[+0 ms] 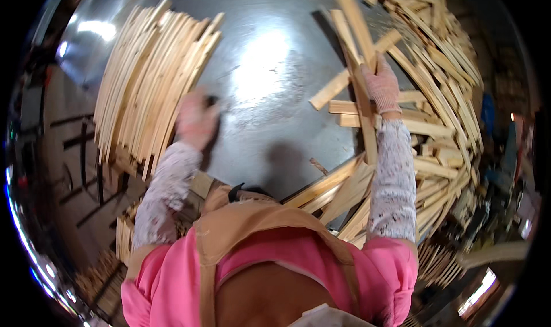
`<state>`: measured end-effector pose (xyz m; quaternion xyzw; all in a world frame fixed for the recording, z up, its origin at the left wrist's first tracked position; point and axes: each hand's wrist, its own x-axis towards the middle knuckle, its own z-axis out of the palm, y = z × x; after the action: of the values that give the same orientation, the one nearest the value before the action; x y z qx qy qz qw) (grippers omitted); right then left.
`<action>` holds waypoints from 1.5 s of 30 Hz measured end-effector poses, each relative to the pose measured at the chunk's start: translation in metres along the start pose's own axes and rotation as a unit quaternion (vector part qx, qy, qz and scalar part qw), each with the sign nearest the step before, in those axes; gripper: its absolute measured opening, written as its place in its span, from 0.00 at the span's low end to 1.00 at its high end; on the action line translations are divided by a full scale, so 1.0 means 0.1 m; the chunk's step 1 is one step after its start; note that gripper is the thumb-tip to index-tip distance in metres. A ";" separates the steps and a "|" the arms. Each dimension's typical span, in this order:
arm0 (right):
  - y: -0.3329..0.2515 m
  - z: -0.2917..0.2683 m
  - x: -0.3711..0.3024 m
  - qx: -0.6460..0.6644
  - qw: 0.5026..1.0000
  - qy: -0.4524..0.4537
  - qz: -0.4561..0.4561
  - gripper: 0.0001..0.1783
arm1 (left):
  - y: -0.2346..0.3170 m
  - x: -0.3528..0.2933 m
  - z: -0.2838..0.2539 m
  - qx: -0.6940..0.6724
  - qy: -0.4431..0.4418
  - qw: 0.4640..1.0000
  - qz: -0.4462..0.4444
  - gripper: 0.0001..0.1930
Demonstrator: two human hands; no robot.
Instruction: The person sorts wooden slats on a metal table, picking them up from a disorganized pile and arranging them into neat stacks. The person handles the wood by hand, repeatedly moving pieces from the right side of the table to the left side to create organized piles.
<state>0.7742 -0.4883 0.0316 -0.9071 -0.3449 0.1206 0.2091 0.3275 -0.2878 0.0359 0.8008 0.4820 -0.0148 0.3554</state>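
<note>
My right hand (381, 87), in a pinkish work glove, is closed around a long wooden strip (357, 26) at the right of the metal table. Other loose strips cross beneath that hand, including a short wooden piece (331, 90) lying at a slant. Motion smears my left hand (196, 120), which is close to the right edge of a row of wooden strips (150, 77) laid side by side. Whether its fingers touch the row is unclear.
A grey metal tabletop (247, 146) lies between the two groups of wood. Along the right is a large jumbled heap of strips (442, 123), with more pieces (338, 192) near my apron. Dark metal frames (86, 155) stand on the floor at left.
</note>
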 end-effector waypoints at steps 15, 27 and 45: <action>0.24 0.90 -0.78 -0.225 0.972 0.060 -0.018 0.35 | -1.84 -0.59 0.05 0.369 0.224 0.901 -0.042 0.40; -2.09 1.55 -1.01 0.366 0.927 0.074 -0.037 0.17 | 0.21 -0.12 0.46 -0.381 -0.214 0.898 -0.047 0.35; -2.45 2.60 -2.33 -0.026 0.952 -0.208 -0.222 0.11 | -3.23 -0.05 -1.84 0.234 0.251 0.939 0.028 0.39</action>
<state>0.3683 -0.4034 -0.0678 -0.7675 -0.5765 0.2483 0.1301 0.0135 -0.0927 -0.0047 0.8522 0.5158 0.0843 0.0257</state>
